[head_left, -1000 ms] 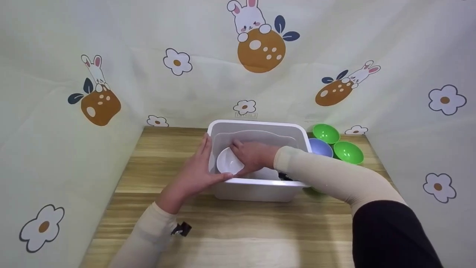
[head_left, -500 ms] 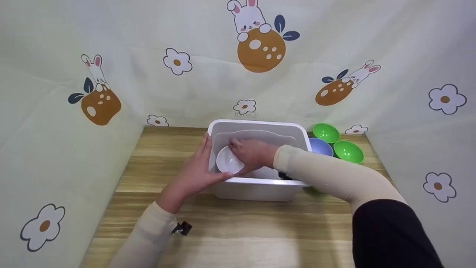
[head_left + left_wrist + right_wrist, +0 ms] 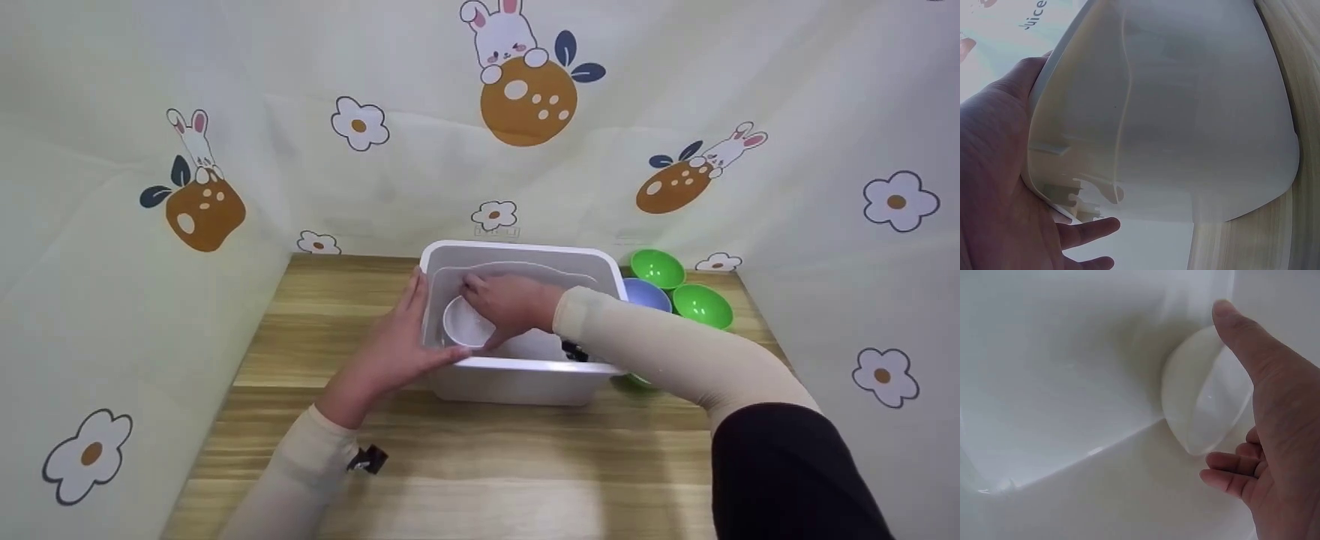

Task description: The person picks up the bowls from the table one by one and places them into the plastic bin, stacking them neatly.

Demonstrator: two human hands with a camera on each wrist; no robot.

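A white bowl (image 3: 463, 322) is inside a white rectangular bin (image 3: 517, 384), toward its left end. My right hand (image 3: 512, 301) reaches down into the bin and spans the bowl, fingers at its back rim and thumb at the front. The right wrist view shows the thumb over one edge of the white bowl (image 3: 1185, 391) and the fingertips close to the other. My left hand (image 3: 390, 345) is spread around the bin's front left corner, thumb along the front rim and straight fingers against the left side. From the left wrist, the bin's outer wall (image 3: 1202, 112) fills most of the view.
Right of the bin stand two green bowls (image 3: 703, 307) and a blue bowl (image 3: 646, 295). Another green edge (image 3: 639, 381) peeks out below my right sleeve. The wooden table (image 3: 480, 465) meets a printed curtain (image 3: 420, 180) at the back and sides.
The white bowl has shifted slightly to the right within the bin, and my right hand has moved a little with it. My left hand stays at the corner.
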